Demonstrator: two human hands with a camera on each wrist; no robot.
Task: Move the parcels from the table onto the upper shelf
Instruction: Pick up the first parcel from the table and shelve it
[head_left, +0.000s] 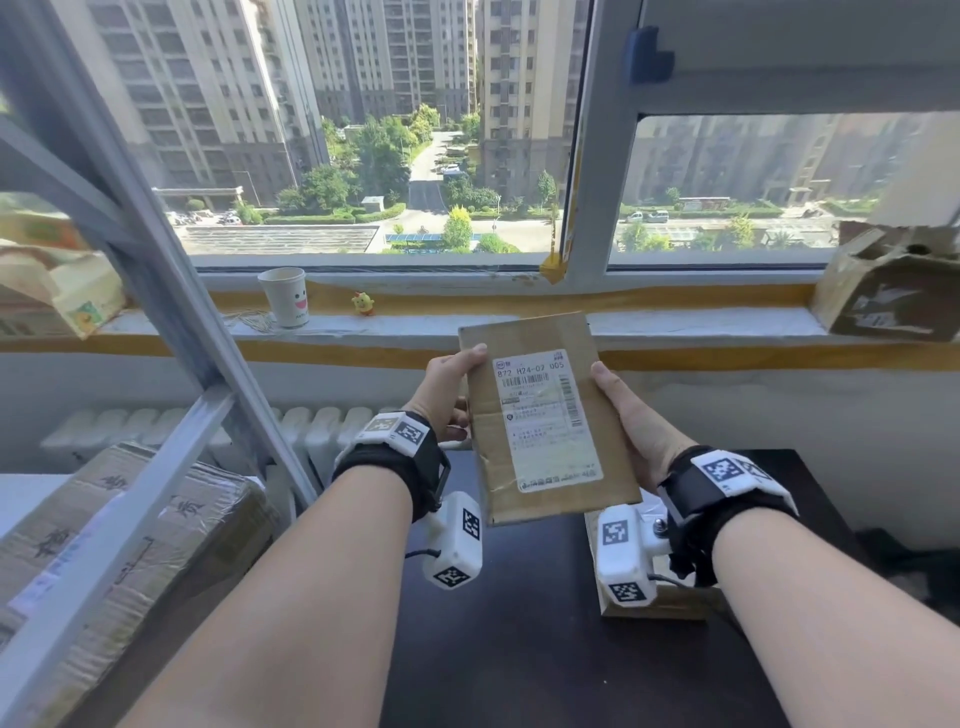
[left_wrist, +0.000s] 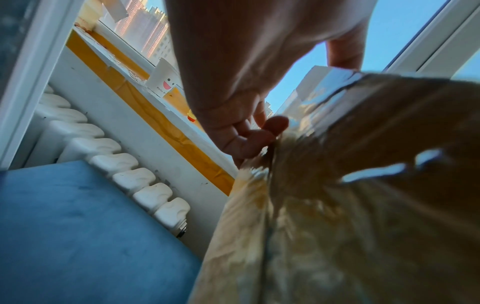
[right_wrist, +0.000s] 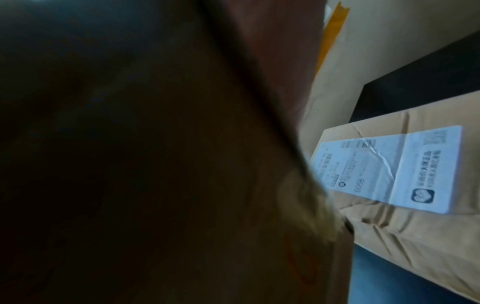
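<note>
Below, dark table (head_left: 519, 649) meets windowsill (head_left: 701, 322), radiator (head_left: 322, 431).

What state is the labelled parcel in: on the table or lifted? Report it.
Lifted. The flat cardboard parcel is held label-up above the dark table, left hand and right hand gripping its side edges; another parcel lies on the table below.

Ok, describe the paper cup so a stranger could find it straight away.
Look along the window sill below the big window. Left of centre stands a white paper cup with a smiling face, beside a tiny yellow toy. It is the only cup there.
</note>
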